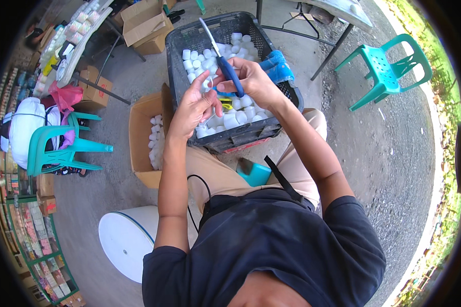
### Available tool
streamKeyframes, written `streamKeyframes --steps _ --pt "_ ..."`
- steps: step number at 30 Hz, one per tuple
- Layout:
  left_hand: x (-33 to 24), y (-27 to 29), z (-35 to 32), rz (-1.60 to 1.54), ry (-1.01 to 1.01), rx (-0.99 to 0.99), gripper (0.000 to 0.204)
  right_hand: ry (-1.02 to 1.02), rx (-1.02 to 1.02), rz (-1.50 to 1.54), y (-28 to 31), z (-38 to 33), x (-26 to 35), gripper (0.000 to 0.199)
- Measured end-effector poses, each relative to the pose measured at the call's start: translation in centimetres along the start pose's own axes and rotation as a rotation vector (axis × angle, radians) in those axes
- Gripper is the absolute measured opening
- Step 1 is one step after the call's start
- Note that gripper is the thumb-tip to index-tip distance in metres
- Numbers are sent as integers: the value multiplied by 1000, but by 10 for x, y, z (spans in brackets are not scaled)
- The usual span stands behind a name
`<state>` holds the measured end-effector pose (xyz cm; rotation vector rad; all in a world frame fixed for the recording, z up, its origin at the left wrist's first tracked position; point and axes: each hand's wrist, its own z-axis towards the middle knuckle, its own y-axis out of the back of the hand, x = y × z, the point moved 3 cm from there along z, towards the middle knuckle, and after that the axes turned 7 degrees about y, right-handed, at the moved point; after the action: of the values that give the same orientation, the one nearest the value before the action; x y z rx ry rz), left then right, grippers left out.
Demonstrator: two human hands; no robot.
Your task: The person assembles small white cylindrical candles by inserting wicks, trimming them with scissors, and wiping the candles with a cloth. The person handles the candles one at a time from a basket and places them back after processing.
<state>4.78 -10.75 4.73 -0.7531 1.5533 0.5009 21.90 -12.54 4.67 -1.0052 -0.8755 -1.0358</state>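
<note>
My right hand (256, 84) holds a pair of scissors (229, 74) by its dark blue handles, with the blades pointing up and away to the left. Facing it, my left hand (192, 110) is closed in a pinch on a thin white strip (211, 82); part of the strip is hidden by the fingers. Both hands are above a black plastic crate (225, 139) holding many short white cylinders (230, 121). A yellow and black object (225, 104) lies among them, partly hidden. A blue cloth (277, 66) hangs over the crate's right rim.
Beside the crate on the left stands a cardboard box (141, 120) with more white cylinders. A white round container (125, 245) is near my left side. Green plastic chairs stand left (69, 140) and right (386, 71). Tables (338, 10) are at the back.
</note>
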Motion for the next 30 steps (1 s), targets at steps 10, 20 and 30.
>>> streamKeyframes --steps 10,20,30 --pt "10 -21 -5 72 -140 -310 7 36 -266 -26 22 -31 21 35" --pt "6 -21 1 -39 -119 -445 9 -214 -4 -498 9 -114 14 47" --pt "11 -9 3 -144 -22 -352 18 -232 -276 -729 52 -61 -16 58"
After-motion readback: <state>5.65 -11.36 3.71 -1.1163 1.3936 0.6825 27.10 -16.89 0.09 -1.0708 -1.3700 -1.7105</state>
